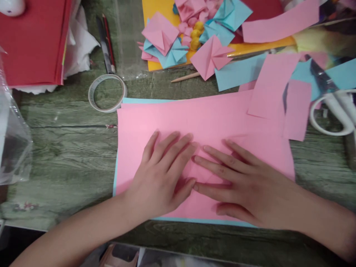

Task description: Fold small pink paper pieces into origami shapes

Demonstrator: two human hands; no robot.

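Note:
A large pink paper sheet [194,118] lies on a blue sheet [133,100] on the green wooden table [66,155]. My left hand [161,174] rests flat on the pink sheet, fingers stretched out and slightly spread. My right hand [239,181] lies flat beside it, fingers extended toward the left hand, the fingertips nearly touching. Between the two hands sits a small folded pink piece [198,171], mostly hidden by the fingers.
A roll of clear tape [107,93] sits left of the sheets, pens [106,42] behind it. Red paper stack [33,40] at far left, plastic bag [12,144] at the left edge. Folded pink and blue paper shapes [194,40], paper strips [278,85] and white-handled scissors [332,107] crowd the back right.

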